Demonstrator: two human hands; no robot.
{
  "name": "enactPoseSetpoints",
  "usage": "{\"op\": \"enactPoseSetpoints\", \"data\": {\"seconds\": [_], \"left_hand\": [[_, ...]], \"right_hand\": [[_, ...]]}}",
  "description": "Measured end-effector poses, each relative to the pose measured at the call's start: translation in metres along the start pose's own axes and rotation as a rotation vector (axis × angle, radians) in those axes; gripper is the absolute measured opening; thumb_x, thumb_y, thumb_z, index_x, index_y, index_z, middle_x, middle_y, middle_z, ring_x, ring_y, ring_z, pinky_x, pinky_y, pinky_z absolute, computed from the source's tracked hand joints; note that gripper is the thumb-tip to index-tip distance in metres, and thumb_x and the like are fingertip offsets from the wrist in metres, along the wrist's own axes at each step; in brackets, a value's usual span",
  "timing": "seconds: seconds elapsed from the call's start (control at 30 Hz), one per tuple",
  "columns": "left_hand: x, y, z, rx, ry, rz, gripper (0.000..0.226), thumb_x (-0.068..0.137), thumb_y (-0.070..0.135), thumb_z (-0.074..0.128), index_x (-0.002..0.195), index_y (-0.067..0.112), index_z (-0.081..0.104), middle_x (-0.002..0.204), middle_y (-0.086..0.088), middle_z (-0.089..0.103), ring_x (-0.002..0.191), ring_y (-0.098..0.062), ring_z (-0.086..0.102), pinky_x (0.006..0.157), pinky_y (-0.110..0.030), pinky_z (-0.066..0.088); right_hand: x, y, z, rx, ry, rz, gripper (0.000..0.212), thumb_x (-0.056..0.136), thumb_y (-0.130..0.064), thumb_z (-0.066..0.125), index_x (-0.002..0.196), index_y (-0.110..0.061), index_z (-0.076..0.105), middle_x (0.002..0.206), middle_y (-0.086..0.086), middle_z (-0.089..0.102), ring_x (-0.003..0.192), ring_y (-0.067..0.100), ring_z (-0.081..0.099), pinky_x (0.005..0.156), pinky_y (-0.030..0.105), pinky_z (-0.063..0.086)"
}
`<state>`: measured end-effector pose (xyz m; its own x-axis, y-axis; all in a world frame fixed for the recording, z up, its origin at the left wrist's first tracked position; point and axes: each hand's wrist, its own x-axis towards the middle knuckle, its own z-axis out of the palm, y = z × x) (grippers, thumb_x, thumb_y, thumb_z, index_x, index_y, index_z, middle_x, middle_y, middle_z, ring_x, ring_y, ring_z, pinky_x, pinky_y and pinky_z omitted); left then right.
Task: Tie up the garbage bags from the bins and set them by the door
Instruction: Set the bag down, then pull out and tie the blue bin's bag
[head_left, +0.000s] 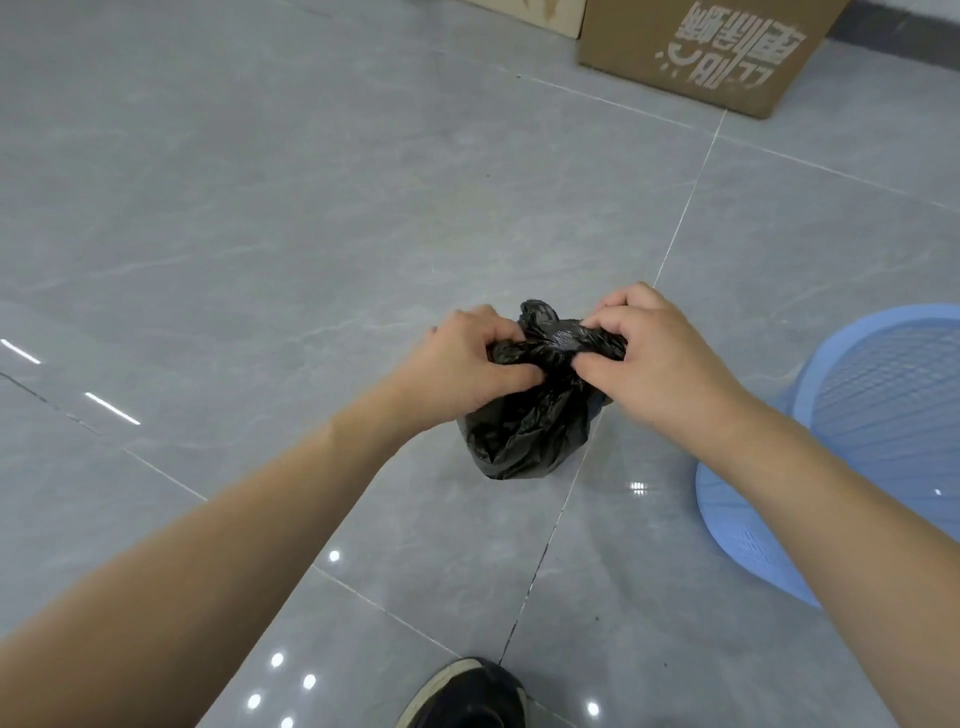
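A small black garbage bag (524, 431) stands on the grey tiled floor in the middle of the view. Its top is gathered and twisted between my hands. My left hand (470, 358) grips the left part of the bunched plastic with curled fingers. My right hand (649, 353) pinches the right part, fingers and thumb closed over it. A short tuft of the bag sticks up between the two hands. To the right sits a light blue mesh bin (857, 457) on the floor with no bag in it.
A brown cardboard box (711, 47) with white printing stands on the floor at the far right. My dark shoe (467, 696) shows at the bottom edge. Grey floor tiles stretch to the left and ahead.
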<state>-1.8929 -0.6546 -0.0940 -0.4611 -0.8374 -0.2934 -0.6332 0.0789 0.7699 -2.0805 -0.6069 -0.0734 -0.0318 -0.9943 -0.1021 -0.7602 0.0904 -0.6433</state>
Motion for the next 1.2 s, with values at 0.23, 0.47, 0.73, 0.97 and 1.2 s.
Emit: {"op": "enactPoseSetpoints", "data": {"seconds": [0.23,0.47,0.73,0.97,1.2], "left_hand": [[0.001,-0.001,0.005,0.348,0.350,0.445,0.014,0.070,0.019,0.059,0.078,0.022,0.047,0.103,0.015,0.065,0.100,-0.015,0.049,0.098,-0.033,0.029],[0.005,0.000,0.009,-0.315,0.135,0.069,0.011,0.068,0.020,0.051,0.076,0.027,0.048,0.061,0.003,0.053,0.071,-0.016,0.051,0.062,-0.032,0.041],[0.004,0.006,0.003,-0.512,-0.005,-0.051,0.018,0.073,0.012,0.049,0.086,0.024,0.052,0.062,0.013,0.057,0.058,-0.009,0.051,0.058,-0.024,0.043],[-0.004,-0.020,0.001,0.683,0.364,0.584,0.033,0.082,0.019,0.063,0.110,0.017,0.046,0.113,-0.004,0.058,0.101,-0.030,0.051,0.094,-0.046,0.030],[-0.034,-0.002,0.009,0.328,0.377,0.475,0.021,0.079,0.026,0.058,0.100,0.022,0.060,0.125,-0.005,0.043,0.112,-0.026,0.038,0.100,-0.038,0.023]], "right_hand": [[-0.003,-0.006,-0.004,0.740,-0.375,0.488,0.009,0.087,-0.016,0.058,0.083,-0.016,0.066,0.082,0.002,0.064,0.070,0.013,0.054,0.061,0.022,0.037],[-0.003,-0.009,-0.005,0.627,-0.388,0.494,0.013,0.085,-0.021,0.057,0.075,-0.018,0.066,0.065,-0.004,0.064,0.058,0.009,0.055,0.061,0.023,0.038],[-0.005,-0.007,-0.001,0.689,-0.353,0.465,0.016,0.086,-0.014,0.055,0.076,-0.019,0.066,0.072,0.000,0.062,0.066,0.015,0.051,0.060,0.020,0.040],[-0.005,-0.001,-0.007,0.970,-0.410,0.583,0.013,0.082,-0.016,0.049,0.090,-0.019,0.059,0.086,0.004,0.056,0.079,0.017,0.044,0.067,0.029,0.030],[-0.003,0.002,-0.006,1.002,-0.351,0.583,0.024,0.079,-0.019,0.047,0.102,-0.016,0.052,0.088,0.008,0.047,0.075,0.018,0.038,0.063,0.032,0.025]]}}
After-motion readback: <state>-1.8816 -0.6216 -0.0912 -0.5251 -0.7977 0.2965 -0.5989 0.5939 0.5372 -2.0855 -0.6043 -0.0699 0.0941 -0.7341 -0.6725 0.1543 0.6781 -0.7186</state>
